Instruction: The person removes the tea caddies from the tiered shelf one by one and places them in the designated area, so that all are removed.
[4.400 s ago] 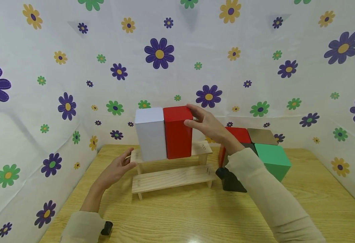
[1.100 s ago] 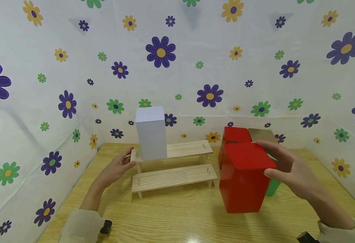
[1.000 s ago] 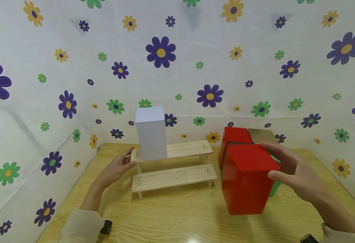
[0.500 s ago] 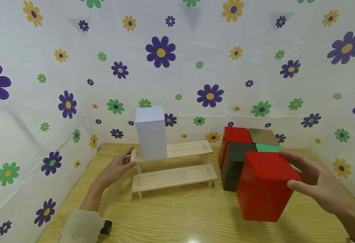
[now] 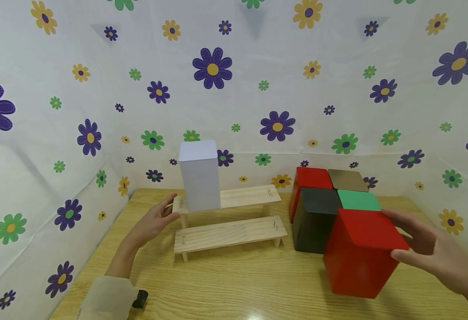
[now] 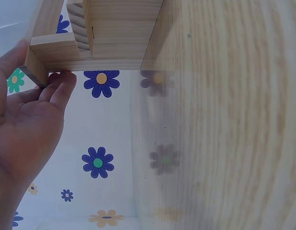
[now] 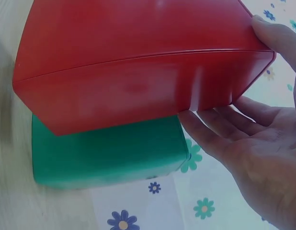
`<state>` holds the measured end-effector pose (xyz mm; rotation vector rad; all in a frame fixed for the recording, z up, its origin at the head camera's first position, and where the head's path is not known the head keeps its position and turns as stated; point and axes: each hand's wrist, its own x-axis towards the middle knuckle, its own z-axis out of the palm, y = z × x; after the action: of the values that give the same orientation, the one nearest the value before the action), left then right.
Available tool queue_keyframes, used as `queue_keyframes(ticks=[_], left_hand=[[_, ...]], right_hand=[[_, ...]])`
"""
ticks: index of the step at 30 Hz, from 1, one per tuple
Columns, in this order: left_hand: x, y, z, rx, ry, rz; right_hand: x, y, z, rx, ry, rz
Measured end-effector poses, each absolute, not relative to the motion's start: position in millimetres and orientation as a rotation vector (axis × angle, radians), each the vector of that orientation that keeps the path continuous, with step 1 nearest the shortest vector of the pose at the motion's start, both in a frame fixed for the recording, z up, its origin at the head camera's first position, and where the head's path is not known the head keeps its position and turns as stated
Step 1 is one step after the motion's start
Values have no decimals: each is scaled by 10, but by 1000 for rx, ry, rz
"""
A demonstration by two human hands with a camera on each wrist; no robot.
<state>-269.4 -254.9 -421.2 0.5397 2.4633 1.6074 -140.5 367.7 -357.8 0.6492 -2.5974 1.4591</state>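
A two-step wooden display stand (image 5: 234,232) carries one upright white box (image 5: 200,178) at the left of its upper step. My left hand (image 5: 154,222) pinches the left end of that upper step; in the left wrist view, thumb and fingers of the left hand (image 6: 30,120) lie on opposite sides of the wooden stand (image 6: 57,50). On the right, my right hand (image 5: 438,251) grips a glossy red box (image 5: 362,258) near its top, thumb at the front edge. The right wrist view shows the fingers (image 7: 212,132) along the red box (image 7: 124,91), with a green box (image 7: 109,155) beyond.
Behind the held box stand a black box (image 5: 318,220), a green box (image 5: 359,201), a second red box (image 5: 311,178) and a brown-topped box (image 5: 347,178), grouped closely. They rest on a wood-grain table (image 5: 226,289). A flower-print white cloth (image 5: 242,102) encloses the back and sides.
My right hand has taken the red box off the upper step beside the white box and carried it right and toward me, uncovering the black and green boxes. My left hand stays put.
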Motion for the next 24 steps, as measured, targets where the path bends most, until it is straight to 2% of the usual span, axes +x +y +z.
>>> queue_keyframes(ticks=[24], left_hand=[[-2721, -2557, -4240, 543, 2454, 1618]], right_hand=[[-1382, 3823, -3794, 464, -2752, 1387]])
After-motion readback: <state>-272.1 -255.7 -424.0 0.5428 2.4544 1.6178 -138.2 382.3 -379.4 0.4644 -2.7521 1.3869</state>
